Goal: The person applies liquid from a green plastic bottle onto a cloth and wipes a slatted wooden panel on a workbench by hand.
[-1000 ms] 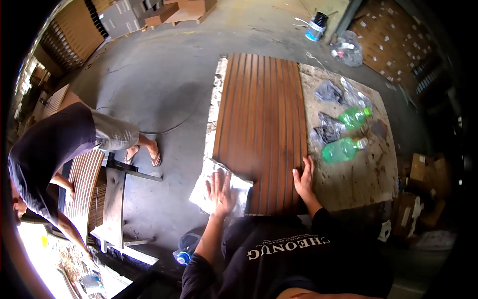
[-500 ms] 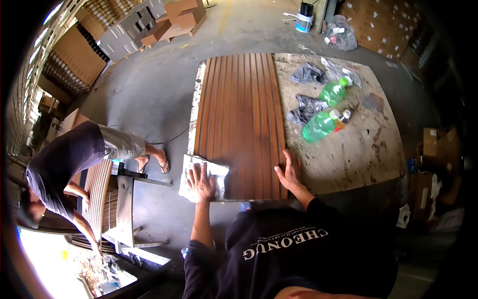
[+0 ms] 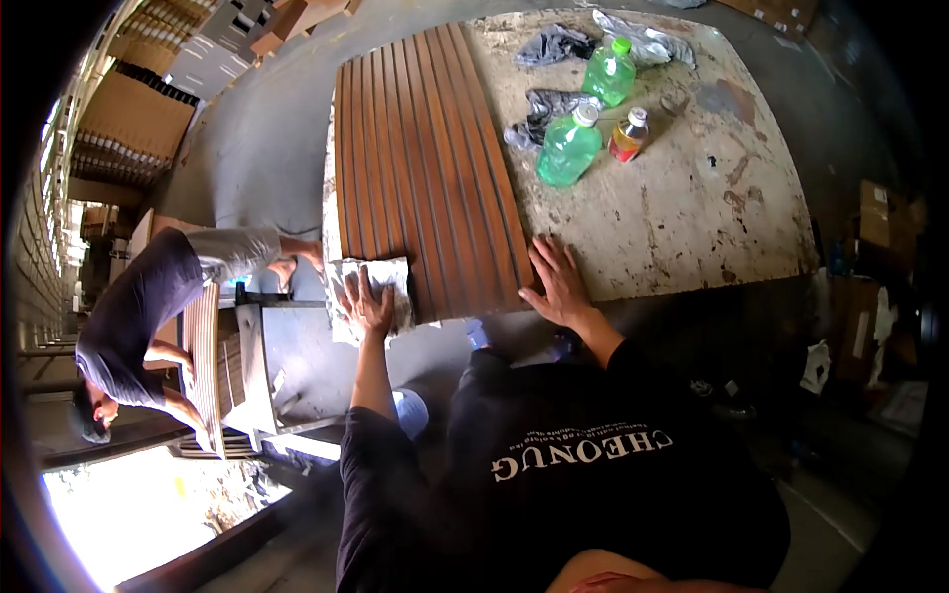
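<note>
A brown wooden panel (image 3: 425, 158) with long parallel grooves lies on a stained pale worktable (image 3: 682, 227). At its near left corner, my left hand (image 3: 367, 308) rests on a crumpled white cloth (image 3: 397, 275), fingers spread and slightly bent over it. Part of the cloth hangs past the panel's near edge. My right hand (image 3: 560, 284) lies at the near right corner with its fingers apart, its thumb toward the panel's edge and its other fingers over the tabletop. Nothing shows in that hand.
Two green bottles (image 3: 569, 148), a small bottle with an orange drink (image 3: 629, 135) and dark crumpled plastic (image 3: 556, 45) occupy the table's right half. At left, a co-worker (image 3: 148, 306) bends over slatted strips (image 3: 203, 366) on a stand. Cartons (image 3: 875, 212) stand at far right.
My view has tilted, so the table sits higher in the picture. The cloth under my left hand has slid slightly toward the near edge. My right hand stays by the near right corner.
</note>
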A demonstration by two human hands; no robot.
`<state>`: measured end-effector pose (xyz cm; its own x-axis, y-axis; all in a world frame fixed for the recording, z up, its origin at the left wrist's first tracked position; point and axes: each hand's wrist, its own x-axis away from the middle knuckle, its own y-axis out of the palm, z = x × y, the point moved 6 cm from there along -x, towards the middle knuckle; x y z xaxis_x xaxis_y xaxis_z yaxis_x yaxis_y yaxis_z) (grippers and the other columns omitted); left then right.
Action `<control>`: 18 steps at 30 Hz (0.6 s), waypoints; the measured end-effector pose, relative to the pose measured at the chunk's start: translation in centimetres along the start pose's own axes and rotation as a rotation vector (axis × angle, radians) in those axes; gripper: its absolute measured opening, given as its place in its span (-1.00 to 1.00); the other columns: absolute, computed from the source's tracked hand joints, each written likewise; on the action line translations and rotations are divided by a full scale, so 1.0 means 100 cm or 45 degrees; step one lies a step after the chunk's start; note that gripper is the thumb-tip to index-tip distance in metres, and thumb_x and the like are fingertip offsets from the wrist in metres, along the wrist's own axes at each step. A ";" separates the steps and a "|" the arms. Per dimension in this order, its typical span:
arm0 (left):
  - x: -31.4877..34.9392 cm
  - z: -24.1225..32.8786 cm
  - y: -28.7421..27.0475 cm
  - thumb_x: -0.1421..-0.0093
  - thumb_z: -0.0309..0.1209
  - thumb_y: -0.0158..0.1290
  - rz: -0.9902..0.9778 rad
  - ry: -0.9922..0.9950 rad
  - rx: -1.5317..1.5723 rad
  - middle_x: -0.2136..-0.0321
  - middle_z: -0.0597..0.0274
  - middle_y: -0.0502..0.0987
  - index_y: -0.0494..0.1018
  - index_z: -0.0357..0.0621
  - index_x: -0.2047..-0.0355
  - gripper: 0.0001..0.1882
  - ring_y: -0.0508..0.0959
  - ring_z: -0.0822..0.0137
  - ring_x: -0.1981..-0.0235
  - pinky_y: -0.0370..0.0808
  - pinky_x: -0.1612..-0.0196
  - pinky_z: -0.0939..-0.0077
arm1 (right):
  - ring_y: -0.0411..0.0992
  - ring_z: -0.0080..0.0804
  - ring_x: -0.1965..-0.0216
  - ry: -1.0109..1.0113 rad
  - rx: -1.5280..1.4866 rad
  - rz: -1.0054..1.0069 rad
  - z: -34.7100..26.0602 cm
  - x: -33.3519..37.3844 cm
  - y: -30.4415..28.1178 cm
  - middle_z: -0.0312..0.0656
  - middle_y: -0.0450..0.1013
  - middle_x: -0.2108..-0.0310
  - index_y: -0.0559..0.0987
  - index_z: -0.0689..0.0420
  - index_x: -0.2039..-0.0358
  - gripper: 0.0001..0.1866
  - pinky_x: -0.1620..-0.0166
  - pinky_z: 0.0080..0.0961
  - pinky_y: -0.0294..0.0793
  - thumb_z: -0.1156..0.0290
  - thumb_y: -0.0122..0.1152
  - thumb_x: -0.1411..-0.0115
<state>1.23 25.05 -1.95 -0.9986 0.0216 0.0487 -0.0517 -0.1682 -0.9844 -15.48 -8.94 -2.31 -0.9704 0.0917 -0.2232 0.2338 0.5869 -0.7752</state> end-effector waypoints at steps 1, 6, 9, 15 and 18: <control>0.008 0.001 0.002 -0.05 0.12 -0.05 0.015 -0.054 -0.053 -0.33 0.19 -0.07 0.02 0.40 -0.29 -0.22 -0.07 -0.09 -0.31 -0.06 -0.20 -0.29 | -0.14 -0.02 -0.34 0.017 -0.006 0.015 0.000 -0.001 0.002 -0.05 -0.04 -0.31 0.18 0.27 -0.21 -0.24 -0.29 0.05 -0.16 0.04 0.10 -0.12; 0.026 -0.031 0.005 -0.09 0.15 -0.12 0.103 -0.028 -0.071 -0.32 0.17 -0.02 0.01 0.39 -0.30 -0.25 -0.03 -0.04 -0.30 -0.12 -0.22 -0.26 | -0.25 0.00 -0.37 0.090 0.102 -0.247 -0.019 0.004 0.019 -0.08 -0.09 -0.33 0.16 0.28 -0.23 -0.14 -0.27 0.20 -0.27 -0.07 0.09 -0.07; 0.012 -0.069 -0.004 -0.08 0.12 -0.10 0.071 0.038 -0.067 -0.31 0.16 0.00 0.03 0.39 -0.29 -0.25 0.00 -0.07 -0.29 -0.06 -0.23 -0.15 | -0.33 0.01 -0.38 0.012 0.137 -0.375 -0.050 0.021 0.048 -0.10 -0.14 -0.35 0.16 0.29 -0.23 -0.04 -0.25 0.26 -0.36 -0.17 0.09 0.02; -0.016 -0.127 -0.023 -0.13 0.05 -0.10 0.055 0.126 -0.053 -0.32 0.18 0.00 0.05 0.39 -0.28 -0.31 -0.01 -0.02 -0.31 -0.05 -0.24 -0.11 | -0.14 -0.05 -0.35 -0.059 0.084 -0.435 -0.104 0.021 0.080 -0.14 0.04 -0.29 0.28 0.24 -0.17 -0.13 -0.25 0.24 -0.27 -0.08 0.18 0.07; -0.020 -0.130 -0.023 -0.18 -0.01 -0.11 0.077 0.126 -0.004 -0.31 0.25 0.04 0.11 0.39 -0.26 -0.39 -0.01 -0.01 -0.31 -0.07 -0.24 -0.15 | -0.08 -0.08 -0.34 -0.048 0.070 -0.362 -0.114 0.017 0.077 -0.12 0.11 -0.26 0.34 0.26 -0.11 -0.25 -0.27 0.17 -0.22 0.05 0.21 0.02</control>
<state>3.51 38.19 -2.00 -0.9937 0.1088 -0.0279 0.0091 -0.1691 -0.9856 -15.99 4.94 -1.96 -0.9948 -0.1007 -0.0129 -0.0438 0.5401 -0.8405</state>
